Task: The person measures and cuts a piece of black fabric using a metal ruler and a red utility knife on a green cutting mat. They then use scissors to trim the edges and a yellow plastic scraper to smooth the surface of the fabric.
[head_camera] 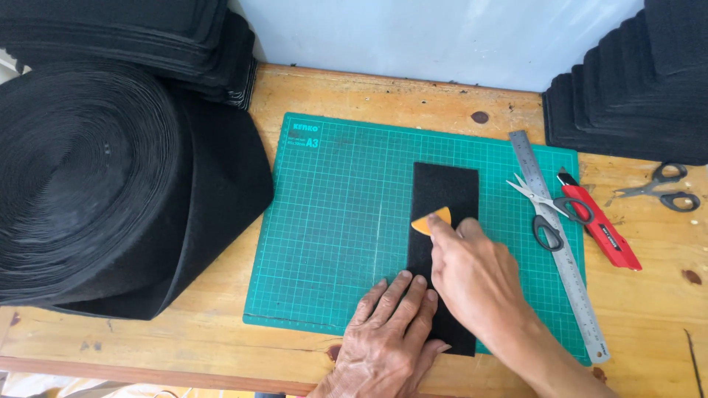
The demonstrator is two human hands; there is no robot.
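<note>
- The big black felt roll [96, 184] fills the tabletop's [354, 92] left side.
- The green cutting mat [339, 221] carries a black felt strip [445, 191], lying lengthwise toward the person.
- The left hand [387, 332] lies flat and open, pressing the strip's near end.
- The right hand [472, 273] pinches an orange chalk wedge [432, 220] against the strip.
- Bare mat lies open left of the strip; a steel ruler [560, 247], scissors [546, 210] and a red knife [601, 221] crowd the right edge.
</note>
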